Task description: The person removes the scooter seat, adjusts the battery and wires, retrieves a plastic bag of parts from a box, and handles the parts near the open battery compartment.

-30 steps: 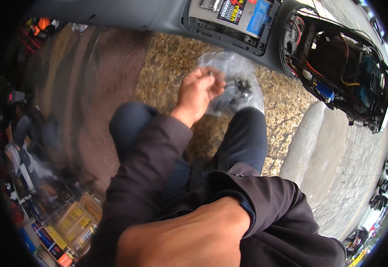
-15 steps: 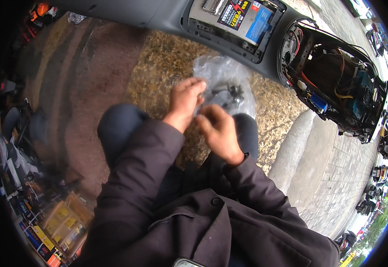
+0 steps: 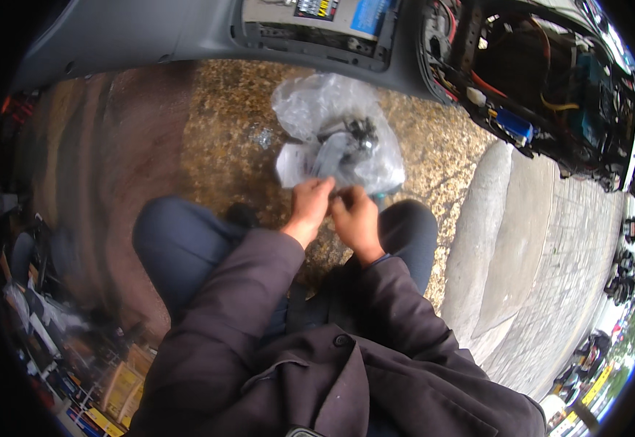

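A crumpled clear plastic bag [image 3: 310, 105] lies on the gravelly ground in front of my knees, with dark metal parts [image 3: 346, 142] inside it. My left hand [image 3: 311, 207] and my right hand [image 3: 354, 218] meet just below the bag's near edge, fingertips pinched together on something small that I cannot make out. Both arms are in dark sleeves and come up from the lower edge. My knees in blue trousers [image 3: 179, 244] flank the hands.
A grey car dashboard panel [image 3: 150, 33] with an open unit lies across the top. An opened compartment with wires [image 3: 543, 87] is at the upper right. Concrete kerb steps [image 3: 521, 247] run down the right. Boxes and clutter [image 3: 77, 357] sit lower left.
My right hand has come up from the lower edge to join my left hand near the bag. The view has shifted so the bag sits higher.
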A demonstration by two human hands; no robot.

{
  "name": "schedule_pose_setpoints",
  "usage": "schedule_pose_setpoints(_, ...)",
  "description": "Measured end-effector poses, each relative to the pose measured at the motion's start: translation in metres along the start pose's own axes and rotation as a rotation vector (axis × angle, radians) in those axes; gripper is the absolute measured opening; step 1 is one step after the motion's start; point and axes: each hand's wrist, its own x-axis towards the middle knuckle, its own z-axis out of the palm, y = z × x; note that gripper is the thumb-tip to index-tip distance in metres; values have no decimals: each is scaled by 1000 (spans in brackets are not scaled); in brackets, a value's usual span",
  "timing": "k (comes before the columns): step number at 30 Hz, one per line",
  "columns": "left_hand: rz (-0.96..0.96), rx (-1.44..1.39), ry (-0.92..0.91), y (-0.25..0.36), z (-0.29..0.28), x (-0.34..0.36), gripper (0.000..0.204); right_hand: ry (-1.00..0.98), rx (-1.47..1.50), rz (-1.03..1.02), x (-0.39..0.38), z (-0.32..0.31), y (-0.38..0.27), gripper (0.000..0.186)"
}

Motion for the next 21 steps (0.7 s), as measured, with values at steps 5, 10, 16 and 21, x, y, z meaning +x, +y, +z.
schedule_pose_setpoints(5,216,410,195,-29,-5,57,28,-29,319,388,0,-19,9,13)
schedule_pose_setpoints(10,259,735,295,-45,-7,89,44,-85,487,439,-16,-30,-7,8)
schedule_pose_setpoints(16,584,982,400,-44,12,93,33,-91,533,480,-33,-33,-19,10)
schedule_pose_setpoints(21,687,1023,-51,-37,48,97,16,-86,659,489,-43,-39,-25,9)
